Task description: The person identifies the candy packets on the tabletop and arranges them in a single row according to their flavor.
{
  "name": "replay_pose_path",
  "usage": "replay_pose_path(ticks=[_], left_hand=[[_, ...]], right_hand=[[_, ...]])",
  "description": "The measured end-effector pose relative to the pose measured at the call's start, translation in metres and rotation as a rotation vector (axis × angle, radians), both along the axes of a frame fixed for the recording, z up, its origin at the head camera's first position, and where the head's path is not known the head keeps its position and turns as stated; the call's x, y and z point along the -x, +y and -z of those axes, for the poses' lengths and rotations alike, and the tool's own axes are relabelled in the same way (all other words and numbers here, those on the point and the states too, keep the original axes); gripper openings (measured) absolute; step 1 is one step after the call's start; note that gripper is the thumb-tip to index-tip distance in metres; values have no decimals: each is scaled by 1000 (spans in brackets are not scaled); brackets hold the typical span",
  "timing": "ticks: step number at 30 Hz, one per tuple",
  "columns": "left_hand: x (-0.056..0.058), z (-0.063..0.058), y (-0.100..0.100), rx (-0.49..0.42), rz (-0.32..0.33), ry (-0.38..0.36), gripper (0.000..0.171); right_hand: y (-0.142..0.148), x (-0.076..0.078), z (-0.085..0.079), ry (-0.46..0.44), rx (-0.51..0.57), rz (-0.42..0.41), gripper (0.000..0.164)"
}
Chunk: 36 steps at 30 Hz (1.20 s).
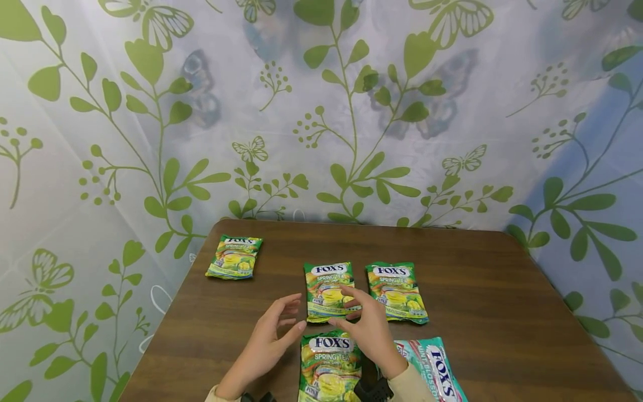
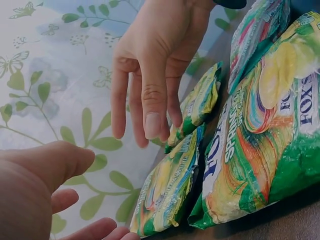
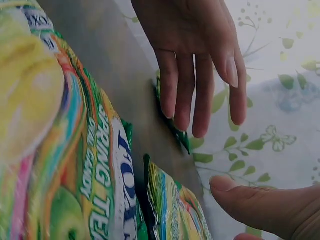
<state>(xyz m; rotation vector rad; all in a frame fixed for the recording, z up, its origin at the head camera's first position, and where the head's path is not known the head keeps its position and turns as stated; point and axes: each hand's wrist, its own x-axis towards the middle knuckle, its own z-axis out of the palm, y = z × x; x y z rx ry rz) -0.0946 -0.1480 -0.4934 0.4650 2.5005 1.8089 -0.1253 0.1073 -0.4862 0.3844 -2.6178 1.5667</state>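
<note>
Standing by the brown wood-grain counter (image 1: 467,290), noting a person's two bare hands over a loose layout of candy bags. Left hand (image 1: 271,338) and right hand (image 1: 369,326) face each other across a gap, fingers loosely bent, thumbs well off from the fingertips. Neither has hold of anything.

Between and just beyond them: a green-and-yellow, glossy plastic FOX'S Spring Tea bag (image 1: 326,290), flat on the counter, lettering upright to the person, long axis running away toward the patterned curtain (image 1: 301,167).

Key relation: from the left fingers this bag lies to the right, its left edge just beside them; from the right fingers it lies leftward and outward, and seen from the head they overlap its lower right corner. Right hand looks the nearer. Height above the wrapper I cannot judge; no clear contact.

Neighbours leave little margin. A matching Spring Tea bag (image 1: 397,293) sits just to the right, narrow strip of wood between; another, the larger-looking near Spring Tea bag (image 1: 326,365), lies just toward the person, in line. My judgement: the left flank offers the freest approach, the right fingers having a tighter slot.
</note>
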Motion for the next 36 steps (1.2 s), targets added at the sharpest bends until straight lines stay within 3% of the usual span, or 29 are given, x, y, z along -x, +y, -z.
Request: replay_pose_path(ticks=[11,19,29,36], left_hand=[[15,8,4,8,12,0,52],[27,13,8,2,13,-51,55],[40,20,13,74,-10,-1,55],[47,26,15,71,-12,-27,57]], right_hand=[[15,13,10,75,-68,51,72],[19,21,11,49,-72,77,70],[20,36,16,70,-100,80,66],[17,46,21,28,-132,58,64]])
